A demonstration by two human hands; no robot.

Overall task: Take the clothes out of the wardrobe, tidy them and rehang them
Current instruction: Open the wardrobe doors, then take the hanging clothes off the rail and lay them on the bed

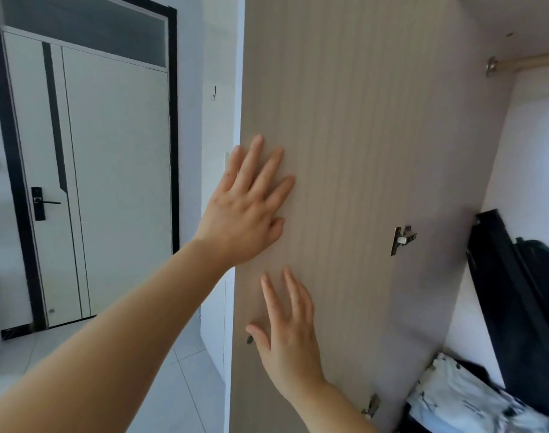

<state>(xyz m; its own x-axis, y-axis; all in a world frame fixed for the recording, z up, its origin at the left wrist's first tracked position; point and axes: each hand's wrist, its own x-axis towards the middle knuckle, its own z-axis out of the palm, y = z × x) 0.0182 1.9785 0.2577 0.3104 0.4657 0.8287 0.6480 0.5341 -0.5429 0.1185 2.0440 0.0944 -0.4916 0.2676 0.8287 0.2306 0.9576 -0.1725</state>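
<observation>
The wardrobe door [360,135], pale wood grain, stands swung open and fills the middle of the view, its inner face toward me. My left hand [248,207] lies flat on that face near its free edge, fingers spread. My right hand [288,335] is pressed flat on the door lower down, also holding nothing. Inside the wardrobe at the right, a hanging rail [529,62] runs bare across the top. Dark clothes [523,307] and a white patterned fabric [463,392] lie at the lower right.
Metal hinges [402,240] sit on the door's right side. A white room door with black frame and a lever handle [45,203] stands at the left. A small hook [214,93] hangs on the white wall. Light floor tiles [185,379] show below.
</observation>
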